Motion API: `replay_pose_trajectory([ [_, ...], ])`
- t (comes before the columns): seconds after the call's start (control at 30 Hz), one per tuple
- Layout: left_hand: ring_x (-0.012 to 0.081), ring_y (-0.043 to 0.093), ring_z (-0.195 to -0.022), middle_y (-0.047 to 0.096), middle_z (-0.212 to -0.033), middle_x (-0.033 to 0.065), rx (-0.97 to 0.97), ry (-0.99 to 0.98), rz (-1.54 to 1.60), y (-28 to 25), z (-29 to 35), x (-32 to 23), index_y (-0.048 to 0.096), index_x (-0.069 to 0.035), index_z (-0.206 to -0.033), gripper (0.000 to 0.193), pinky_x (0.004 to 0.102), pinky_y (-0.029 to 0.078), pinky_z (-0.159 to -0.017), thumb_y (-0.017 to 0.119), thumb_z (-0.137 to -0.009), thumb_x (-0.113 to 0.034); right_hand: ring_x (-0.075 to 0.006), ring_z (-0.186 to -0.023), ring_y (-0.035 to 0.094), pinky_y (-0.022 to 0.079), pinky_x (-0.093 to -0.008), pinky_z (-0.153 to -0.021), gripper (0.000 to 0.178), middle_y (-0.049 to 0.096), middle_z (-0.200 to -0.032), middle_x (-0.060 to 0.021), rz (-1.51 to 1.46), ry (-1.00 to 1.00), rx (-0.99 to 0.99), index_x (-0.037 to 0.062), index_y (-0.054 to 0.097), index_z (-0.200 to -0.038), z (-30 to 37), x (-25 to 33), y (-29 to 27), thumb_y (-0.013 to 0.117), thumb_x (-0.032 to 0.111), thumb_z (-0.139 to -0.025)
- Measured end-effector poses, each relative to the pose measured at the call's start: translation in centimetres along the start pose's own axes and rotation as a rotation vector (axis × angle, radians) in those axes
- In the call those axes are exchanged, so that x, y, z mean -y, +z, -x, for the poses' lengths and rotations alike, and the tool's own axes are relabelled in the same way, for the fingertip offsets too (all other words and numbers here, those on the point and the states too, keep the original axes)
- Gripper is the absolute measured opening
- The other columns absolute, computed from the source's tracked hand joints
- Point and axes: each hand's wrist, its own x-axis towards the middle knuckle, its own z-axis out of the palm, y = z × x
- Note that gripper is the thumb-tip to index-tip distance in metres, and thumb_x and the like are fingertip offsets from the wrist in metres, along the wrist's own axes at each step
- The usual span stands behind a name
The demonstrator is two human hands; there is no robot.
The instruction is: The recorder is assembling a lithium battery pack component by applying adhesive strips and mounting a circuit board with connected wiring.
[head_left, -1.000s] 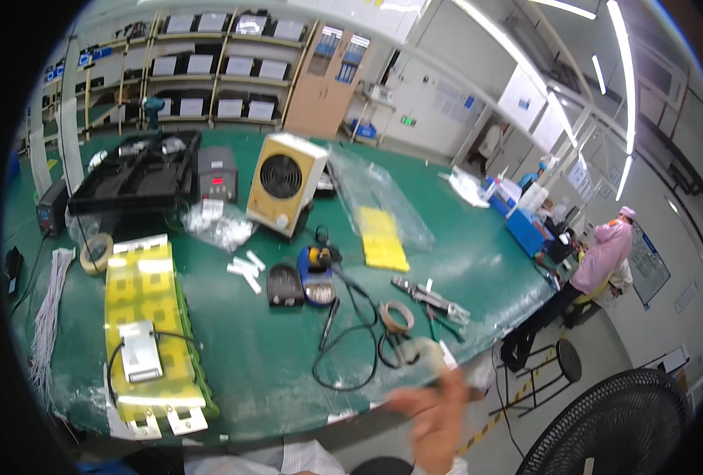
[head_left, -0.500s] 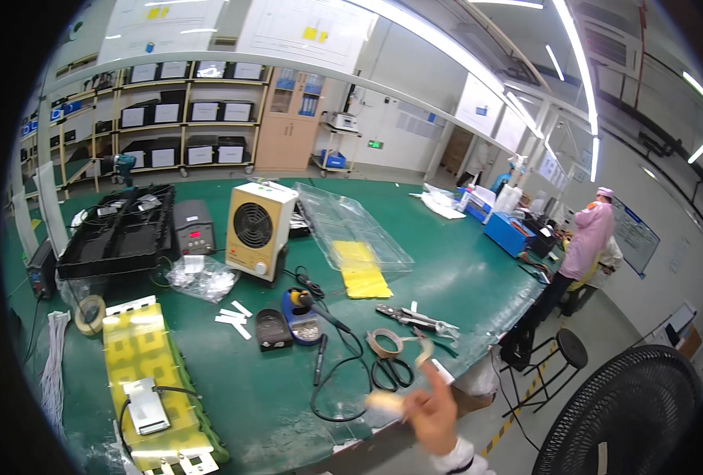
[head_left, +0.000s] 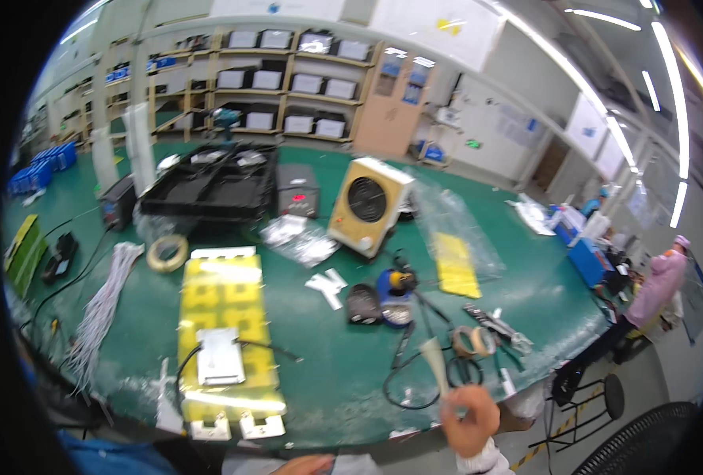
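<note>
Tape strip (head_left: 435, 364) pinched in the right hand (head_left: 468, 419); keep it taut, clear of the cable (head_left: 403, 380).

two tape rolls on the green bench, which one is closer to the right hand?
The brownish tape roll beside the black cable loop, just above the right hand. The pale roll lies far off, left of the yellow pack.

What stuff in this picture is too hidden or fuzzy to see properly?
- Left hand, head view: cut off by the lower edge, only a sliver shows, grip unreadable.
- Right hand: motion-blurred; it pinches a pale strip, material unclear.
- Tools beside the tape roll: too small and blurred to identify.
- Shelf boxes: too far away to see contents.
</note>
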Motion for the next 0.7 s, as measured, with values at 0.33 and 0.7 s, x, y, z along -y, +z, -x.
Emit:
replay_pose_trajectory([
  [0.33,0.0227,0.066,-0.100,0.058,-0.130,0.0198,-0.229,-0.231,0.913,2.9,-2.0,-3.0,0.037,-0.003,-0.146,0.077,0.0294,0.055,-0.071,0.078,-0.081,-0.001,-0.0227,-0.071,0.064,0.049,-0.0329,-0.059,0.023,0.062,-0.079,-0.0118,-0.558,0.035,0.427,0.0014,0.060,-0.082,2.6,6.1,3.7,0.077,-0.011,-0.073],
  [0.7,0.0202,0.065,-0.066,0.067,-0.082,0.0111,-0.297,0.479,-0.575,-2.2,-1.3,-5.6,0.069,-0.001,-0.095,0.014,0.0296,0.050,-0.057,0.073,-0.082,-0.003,-0.0333,-0.116,0.059,0.047,-0.0430,-0.099,0.053,0.060,-0.128,-0.0188,-0.272,0.062,0.276,-0.0003,0.054,-0.133,5.5,4.0,4.4,0.075,0.017,-0.087],
])
